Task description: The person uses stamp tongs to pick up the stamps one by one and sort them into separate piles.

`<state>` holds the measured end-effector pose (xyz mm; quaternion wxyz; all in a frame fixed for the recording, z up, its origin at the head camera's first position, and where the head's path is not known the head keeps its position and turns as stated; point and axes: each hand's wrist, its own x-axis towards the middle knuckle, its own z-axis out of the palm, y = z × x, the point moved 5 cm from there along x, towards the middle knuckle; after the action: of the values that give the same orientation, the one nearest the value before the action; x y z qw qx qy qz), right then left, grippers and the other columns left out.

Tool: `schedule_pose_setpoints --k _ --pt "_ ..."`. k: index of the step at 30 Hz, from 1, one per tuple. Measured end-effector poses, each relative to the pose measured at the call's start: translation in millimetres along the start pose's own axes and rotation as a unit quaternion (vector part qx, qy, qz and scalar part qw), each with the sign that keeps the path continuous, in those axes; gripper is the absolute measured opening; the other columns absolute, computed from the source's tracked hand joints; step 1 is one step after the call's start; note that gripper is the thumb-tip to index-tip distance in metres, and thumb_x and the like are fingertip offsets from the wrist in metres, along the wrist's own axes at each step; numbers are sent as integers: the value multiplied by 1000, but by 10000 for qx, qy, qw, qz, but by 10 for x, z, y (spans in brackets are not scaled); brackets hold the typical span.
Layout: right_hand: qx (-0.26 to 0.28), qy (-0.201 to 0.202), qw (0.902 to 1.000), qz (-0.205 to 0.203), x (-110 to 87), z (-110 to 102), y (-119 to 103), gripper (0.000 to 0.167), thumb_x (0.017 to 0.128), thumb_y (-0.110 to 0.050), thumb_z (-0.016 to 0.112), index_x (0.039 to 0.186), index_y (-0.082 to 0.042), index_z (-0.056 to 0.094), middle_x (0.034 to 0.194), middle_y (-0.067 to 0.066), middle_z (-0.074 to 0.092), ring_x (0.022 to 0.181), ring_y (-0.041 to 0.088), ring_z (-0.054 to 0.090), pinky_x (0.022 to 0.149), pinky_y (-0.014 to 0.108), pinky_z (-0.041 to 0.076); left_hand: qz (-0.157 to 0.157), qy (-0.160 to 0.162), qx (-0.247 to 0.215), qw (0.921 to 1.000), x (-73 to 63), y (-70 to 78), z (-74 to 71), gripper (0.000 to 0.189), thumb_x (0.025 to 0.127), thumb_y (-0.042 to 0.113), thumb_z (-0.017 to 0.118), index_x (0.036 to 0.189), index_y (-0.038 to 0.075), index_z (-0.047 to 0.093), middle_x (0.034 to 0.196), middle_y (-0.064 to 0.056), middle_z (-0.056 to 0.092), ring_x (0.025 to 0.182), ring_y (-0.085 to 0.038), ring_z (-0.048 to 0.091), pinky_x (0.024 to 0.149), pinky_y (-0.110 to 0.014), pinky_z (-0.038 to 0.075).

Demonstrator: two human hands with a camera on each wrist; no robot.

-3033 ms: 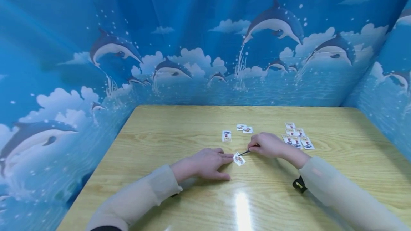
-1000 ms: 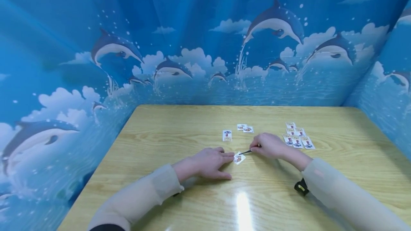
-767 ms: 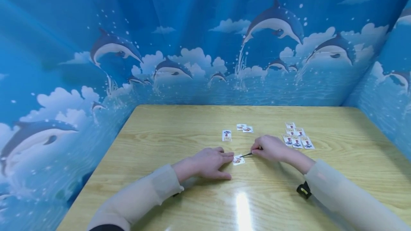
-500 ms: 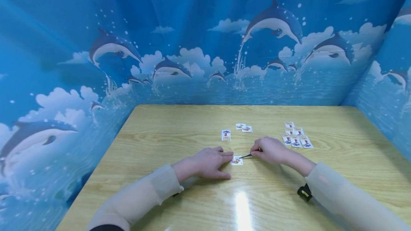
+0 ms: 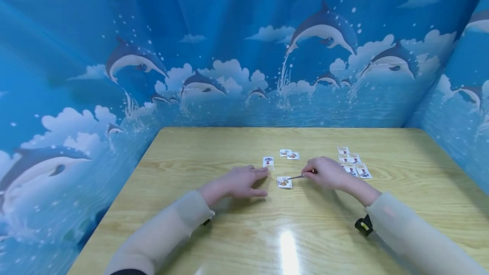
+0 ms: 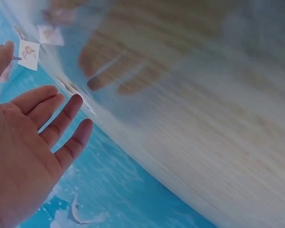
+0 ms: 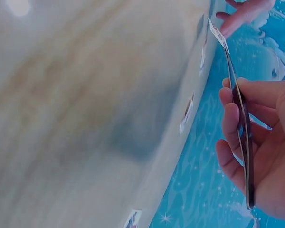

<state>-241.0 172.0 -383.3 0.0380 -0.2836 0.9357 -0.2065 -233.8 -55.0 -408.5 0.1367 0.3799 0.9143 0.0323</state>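
My right hand (image 5: 326,174) holds dark metal tweezers (image 7: 242,123) between thumb and fingers. Their tips grip one edge of a small white picture card (image 5: 284,182), which hangs off the tabletop, its reflection below it in the left wrist view. Left of that card, my left hand (image 5: 240,181) stretches out over the table with fingers spread and nothing in them; its fingertips overlap the lower edge of a single upright card (image 5: 268,161) in the head view. Seen from the left wrist, the left hand's fingers (image 6: 69,116) are nearly straight.
Two overlapping cards (image 5: 293,155) lie farther back. To the right, several cards (image 5: 363,171) are laid in stepped rows, partly hidden by my right hand. The glossy wood table (image 5: 214,147) ends at a blue dolphin-print curtain (image 5: 237,54).
The card in the tweezers has turned level and risen from the table. My left hand has come off it and moved left and farther back; the right hand has shifted slightly back.
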Motion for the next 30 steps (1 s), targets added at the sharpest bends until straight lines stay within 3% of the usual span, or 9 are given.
schedule_pose_setpoints --k 6,14,23,30 --pt "16 145 9997 187 118 -119 132 15 93 -11 64 99 -3 76 90 4 69 76 17 64 65 36 52 -163 -73 47 9998 70 -131 1 80 93 61 51 154 15 29 158 1 25 138 -35 34 111 -44 29" --pt "-19 146 9988 470 317 -201 330 21 96 -13 62 107 1 73 99 12 69 80 21 65 65 37 51 -287 -288 132 9991 104 -136 40 81 89 60 58 153 18 31 157 6 28 140 -28 31 111 -42 31" --pt "-181 79 9989 417 542 -196 389 22 96 -12 61 108 1 73 103 15 70 92 31 65 80 48 52 -282 -247 133 9992 95 -158 49 80 90 60 56 153 19 30 157 7 26 141 -30 28 112 -44 28" --pt "-500 137 9982 316 610 -134 433 19 94 -12 62 103 -1 74 102 15 71 96 35 65 88 52 49 -299 -271 148 9991 84 -143 50 79 91 60 56 153 19 31 157 8 25 142 -29 27 112 -43 27"
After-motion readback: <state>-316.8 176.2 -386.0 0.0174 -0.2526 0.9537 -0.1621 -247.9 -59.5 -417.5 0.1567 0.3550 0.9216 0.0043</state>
